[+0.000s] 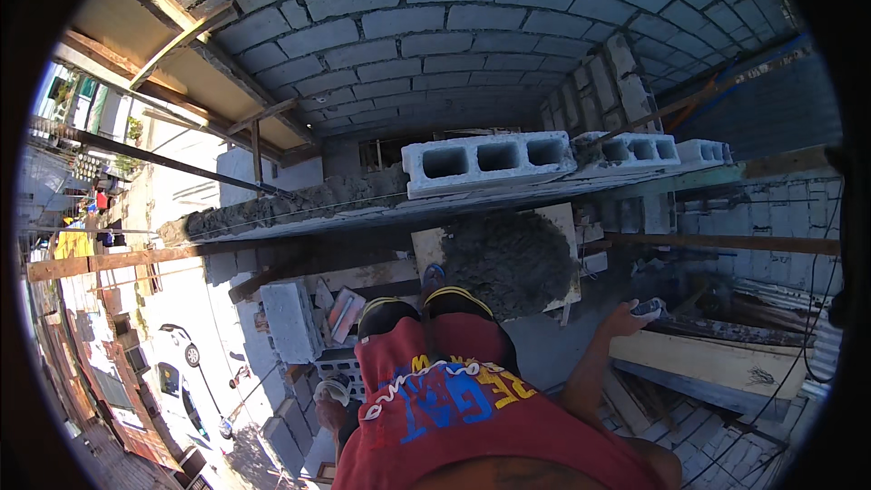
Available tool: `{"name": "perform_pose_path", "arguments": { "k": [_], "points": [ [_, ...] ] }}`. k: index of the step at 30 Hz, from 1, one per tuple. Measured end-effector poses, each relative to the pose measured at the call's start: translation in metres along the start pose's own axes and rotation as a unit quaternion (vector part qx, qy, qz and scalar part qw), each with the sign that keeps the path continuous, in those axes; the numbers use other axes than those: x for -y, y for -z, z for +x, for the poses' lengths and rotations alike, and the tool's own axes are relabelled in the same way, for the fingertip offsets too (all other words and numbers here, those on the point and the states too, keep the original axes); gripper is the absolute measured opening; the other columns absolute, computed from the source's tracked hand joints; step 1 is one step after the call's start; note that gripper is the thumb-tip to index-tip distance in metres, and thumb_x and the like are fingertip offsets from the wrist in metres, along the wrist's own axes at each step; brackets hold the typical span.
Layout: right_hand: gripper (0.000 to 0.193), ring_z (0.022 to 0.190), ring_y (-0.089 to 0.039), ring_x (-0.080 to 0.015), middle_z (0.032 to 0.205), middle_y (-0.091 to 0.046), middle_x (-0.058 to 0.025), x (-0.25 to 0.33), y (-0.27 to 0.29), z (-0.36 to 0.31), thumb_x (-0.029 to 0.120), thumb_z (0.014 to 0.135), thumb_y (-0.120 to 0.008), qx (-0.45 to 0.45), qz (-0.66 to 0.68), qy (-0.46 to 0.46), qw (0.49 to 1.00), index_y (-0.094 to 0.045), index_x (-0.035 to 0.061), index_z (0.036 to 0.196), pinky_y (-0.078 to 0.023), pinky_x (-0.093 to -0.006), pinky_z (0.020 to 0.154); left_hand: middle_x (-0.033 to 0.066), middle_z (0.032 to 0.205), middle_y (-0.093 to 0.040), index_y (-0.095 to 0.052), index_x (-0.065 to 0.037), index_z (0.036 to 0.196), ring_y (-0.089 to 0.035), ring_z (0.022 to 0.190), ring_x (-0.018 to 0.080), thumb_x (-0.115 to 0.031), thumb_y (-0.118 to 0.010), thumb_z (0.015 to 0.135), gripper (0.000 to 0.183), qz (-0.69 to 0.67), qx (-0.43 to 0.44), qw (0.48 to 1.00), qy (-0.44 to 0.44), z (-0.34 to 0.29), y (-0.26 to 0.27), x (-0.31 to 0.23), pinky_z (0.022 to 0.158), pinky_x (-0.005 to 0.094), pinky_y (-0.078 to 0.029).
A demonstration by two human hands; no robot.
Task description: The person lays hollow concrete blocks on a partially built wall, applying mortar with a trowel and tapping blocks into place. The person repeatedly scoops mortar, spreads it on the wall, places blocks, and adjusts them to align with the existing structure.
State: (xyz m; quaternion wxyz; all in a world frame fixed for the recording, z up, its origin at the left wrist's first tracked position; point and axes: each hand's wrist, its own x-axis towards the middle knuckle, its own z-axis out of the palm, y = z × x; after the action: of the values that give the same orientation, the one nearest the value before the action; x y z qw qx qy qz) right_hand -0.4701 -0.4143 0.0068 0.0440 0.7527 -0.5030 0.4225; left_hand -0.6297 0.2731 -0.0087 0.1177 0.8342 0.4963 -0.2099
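My right hand is held out to the right, its fingers closed around a small grey-and-white object whose kind I cannot make out. My left hand hangs low at my left side, next to a grey hollow block. Something whitish is at its fingers, too small to name. Wet mortar is heaped on a board in front of my feet. A flat rectangular trowel with a reddish strip lies beside my left leg, near a pale block.
Ahead runs a low wall with a mortar-covered top and a string line along it. Hollow blocks stand on its right part. Wooden beams cross both sides. Planks lie at right; a bright street lies far below at left.
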Motion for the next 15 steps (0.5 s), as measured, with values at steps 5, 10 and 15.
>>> {"name": "perform_pose_path", "arguments": {
  "k": [5, 10, 15],
  "points": [
    [0.074, 0.110, -0.056, -0.0486, 0.122, -0.054, -0.0343, -0.023, -0.024, -0.095, 0.036, 0.085, -0.071, 0.071, -0.117, -0.045, 0.990, -0.043, -0.0148, 0.130, -0.046, -0.0522, 0.094, 0.0262, 0.083, -0.064, -0.060, 0.003, 0.092, -0.062, 0.077, 0.0419, -0.033, -0.035, 0.104, 0.046, -0.007, -0.155, 0.981, -0.119, 0.079, 0.092, -0.009, 0.068, 0.0496, -0.046],
    [0.062, 0.102, -0.063, -0.0393, 0.114, -0.062, -0.0267, -0.029, -0.036, -0.241, 0.030, 0.078, -0.074, 0.449, 0.065, -0.077, 0.888, -0.054, -0.0091, 0.122, -0.050, -0.0465, 0.087, 0.0169, 0.057, -0.062, -0.065, 0.004, 0.078, -0.064, 0.061, 0.0341, -0.053, -0.043, 0.098, 0.065, -0.035, -0.087, 0.995, 0.026, 0.110, 0.128, -0.017, 0.064, 0.0460, -0.048],
    [0.047, 0.084, -0.065, -0.0273, 0.097, -0.066, -0.0154, 0.004, -0.009, -0.319, 0.023, 0.074, -0.073, 0.693, -0.168, 0.013, 0.700, -0.061, -0.0036, 0.110, -0.051, -0.0405, 0.071, 0.0342, 0.114, -0.060, -0.053, 0.017, 0.117, -0.058, 0.111, 0.0440, -0.050, -0.065, 0.086, 0.075, -0.144, 0.079, 0.982, -0.099, 0.085, 0.078, -0.001, 0.097, 0.0444, -0.044]
  ]
}}
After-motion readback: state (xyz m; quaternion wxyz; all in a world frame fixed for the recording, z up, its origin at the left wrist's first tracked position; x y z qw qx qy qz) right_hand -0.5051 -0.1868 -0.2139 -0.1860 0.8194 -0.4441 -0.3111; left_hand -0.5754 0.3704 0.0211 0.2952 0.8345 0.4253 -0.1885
